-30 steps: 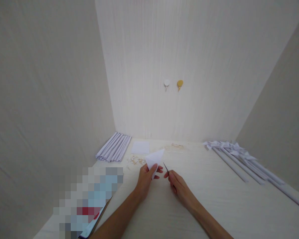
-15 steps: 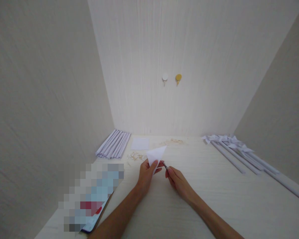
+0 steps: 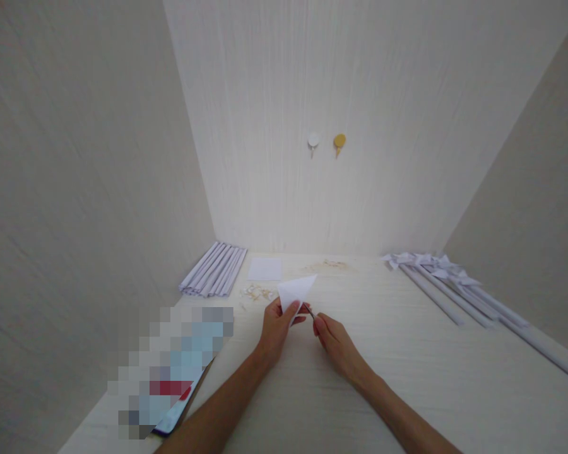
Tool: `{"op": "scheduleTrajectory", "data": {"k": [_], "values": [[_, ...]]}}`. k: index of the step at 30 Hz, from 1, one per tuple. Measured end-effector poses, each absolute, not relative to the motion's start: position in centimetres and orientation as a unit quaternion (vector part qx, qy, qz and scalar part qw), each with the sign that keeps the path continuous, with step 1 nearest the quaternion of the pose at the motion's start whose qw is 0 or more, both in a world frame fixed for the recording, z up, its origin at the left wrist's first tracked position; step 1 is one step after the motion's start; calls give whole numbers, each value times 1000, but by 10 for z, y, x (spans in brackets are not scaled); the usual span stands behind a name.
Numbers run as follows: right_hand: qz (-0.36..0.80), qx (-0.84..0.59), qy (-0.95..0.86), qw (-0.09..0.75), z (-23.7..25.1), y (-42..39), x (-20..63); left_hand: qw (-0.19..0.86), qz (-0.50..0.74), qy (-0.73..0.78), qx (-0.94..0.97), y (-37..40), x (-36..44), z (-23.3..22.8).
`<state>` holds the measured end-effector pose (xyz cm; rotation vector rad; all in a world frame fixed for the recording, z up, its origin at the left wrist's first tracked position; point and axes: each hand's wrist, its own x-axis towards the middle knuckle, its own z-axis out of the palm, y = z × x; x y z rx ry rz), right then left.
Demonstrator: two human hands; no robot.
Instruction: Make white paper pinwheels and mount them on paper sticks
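My left hand (image 3: 275,327) pinches a folded white paper triangle (image 3: 295,291) by its lower corner and holds it above the pale table (image 3: 407,353). My right hand (image 3: 334,342) grips a thin dark pin-like tool (image 3: 308,310), whose tip touches the paper's lower edge beside my left thumb. The two hands sit close together near the middle of the table.
A bundle of white paper rolls (image 3: 214,270) lies at the back left, with a white paper square (image 3: 265,268) and small tan scraps (image 3: 256,292) beside it. Several paper pinwheels on long sticks (image 3: 449,284) lie at the right. A blurred-out flat object (image 3: 173,366) lies front left. Two hooks (image 3: 326,142) are on the wall.
My right hand has moved left, bringing the tool's tip from a gap away up against the paper triangle. The view has tilted slightly upward.
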<state>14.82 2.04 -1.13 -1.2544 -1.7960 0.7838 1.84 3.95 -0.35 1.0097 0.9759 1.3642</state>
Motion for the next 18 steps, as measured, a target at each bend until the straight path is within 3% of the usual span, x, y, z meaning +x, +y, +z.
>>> {"op": "scheduleTrajectory", "data": {"k": [18], "values": [[292, -502, -714, 391, -10, 20, 147, 551, 576, 416, 438, 41, 18, -4]]}}
